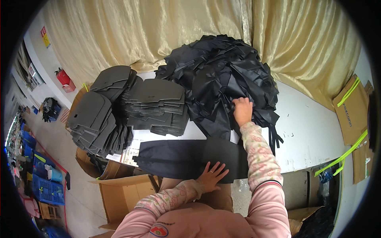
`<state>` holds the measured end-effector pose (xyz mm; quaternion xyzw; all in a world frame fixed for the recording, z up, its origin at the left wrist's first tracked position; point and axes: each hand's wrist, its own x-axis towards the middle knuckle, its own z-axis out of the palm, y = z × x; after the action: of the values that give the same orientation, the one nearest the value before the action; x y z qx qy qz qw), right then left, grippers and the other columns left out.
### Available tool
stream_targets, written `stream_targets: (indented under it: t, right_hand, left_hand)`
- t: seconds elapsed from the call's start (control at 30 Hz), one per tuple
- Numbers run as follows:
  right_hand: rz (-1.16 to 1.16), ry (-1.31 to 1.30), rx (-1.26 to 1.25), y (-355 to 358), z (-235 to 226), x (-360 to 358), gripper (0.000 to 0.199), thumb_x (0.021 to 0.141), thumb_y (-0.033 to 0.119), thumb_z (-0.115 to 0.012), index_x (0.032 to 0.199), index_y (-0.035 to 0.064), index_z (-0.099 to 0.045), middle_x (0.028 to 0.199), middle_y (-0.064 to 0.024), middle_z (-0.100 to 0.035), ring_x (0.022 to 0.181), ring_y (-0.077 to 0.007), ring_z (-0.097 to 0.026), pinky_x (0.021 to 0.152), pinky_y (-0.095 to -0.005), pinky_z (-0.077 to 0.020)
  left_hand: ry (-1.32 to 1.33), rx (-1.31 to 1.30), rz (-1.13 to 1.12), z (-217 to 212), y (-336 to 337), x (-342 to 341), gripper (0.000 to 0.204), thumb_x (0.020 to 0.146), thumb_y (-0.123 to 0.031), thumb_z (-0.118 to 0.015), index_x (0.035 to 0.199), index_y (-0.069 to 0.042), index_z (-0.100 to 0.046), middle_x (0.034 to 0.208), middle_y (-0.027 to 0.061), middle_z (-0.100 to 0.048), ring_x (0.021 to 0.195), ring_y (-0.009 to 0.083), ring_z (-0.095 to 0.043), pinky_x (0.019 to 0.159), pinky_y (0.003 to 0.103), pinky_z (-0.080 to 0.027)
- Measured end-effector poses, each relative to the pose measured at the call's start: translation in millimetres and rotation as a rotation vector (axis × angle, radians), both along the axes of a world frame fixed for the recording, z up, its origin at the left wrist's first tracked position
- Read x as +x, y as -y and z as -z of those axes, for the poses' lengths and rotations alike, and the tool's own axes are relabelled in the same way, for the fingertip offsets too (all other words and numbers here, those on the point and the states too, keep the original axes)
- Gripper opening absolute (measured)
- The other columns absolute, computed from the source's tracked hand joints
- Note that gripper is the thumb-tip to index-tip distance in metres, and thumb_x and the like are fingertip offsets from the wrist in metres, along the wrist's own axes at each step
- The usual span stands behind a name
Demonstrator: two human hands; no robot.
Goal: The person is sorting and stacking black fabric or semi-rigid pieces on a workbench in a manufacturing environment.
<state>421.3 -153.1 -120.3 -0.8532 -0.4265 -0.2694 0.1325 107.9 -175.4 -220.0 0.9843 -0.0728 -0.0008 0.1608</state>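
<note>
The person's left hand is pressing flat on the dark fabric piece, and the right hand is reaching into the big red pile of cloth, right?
Not quite: the head view shows the big pile of cloth is black, not red. The left hand lies flat on the dark fabric piece, and the right hand reaches into that pile.

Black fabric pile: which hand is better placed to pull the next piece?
Right, probably. The right hand already rests on the fabric pile, arm stretched out. The left hand lies flat on the dark piece at the table edge, well short of the pile.
</note>
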Motion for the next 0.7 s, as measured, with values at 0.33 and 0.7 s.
stream_targets:
  t: [0.33,0.7]
  right_hand:
    - [-0.481,-0.687,1.078,80.8,-74.9,-173.9,0.009,0.086,-0.005,-0.058,0.094,-0.0017,-0.055,0.096,-0.006,-0.058,0.078,-0.0067,-0.051,0.068,-0.0177,-0.04]
    - [-0.362,-0.705,0.547,140.6,-82.3,-184.0,0.03,0.078,0.002,-0.069,0.107,0.0017,-0.062,0.101,-0.0123,-0.062,0.082,-0.0217,-0.061,0.072,-0.0318,-0.0488]
  left_hand:
    - [0.35,-1.711,-0.134,-109.4,-49.8,40.3,0.035,0.092,-0.01,-0.056,0.126,0.0,-0.053,0.124,0.0099,-0.057,0.118,0.0164,-0.05,0.101,0.03,-0.038]
    - [0.623,-1.03,-0.179,-172.2,-69.1,55.8,0.031,0.08,-0.005,-0.067,0.11,0.002,-0.061,0.109,0.0115,-0.064,0.098,0.022,-0.06,0.085,0.03,-0.046]
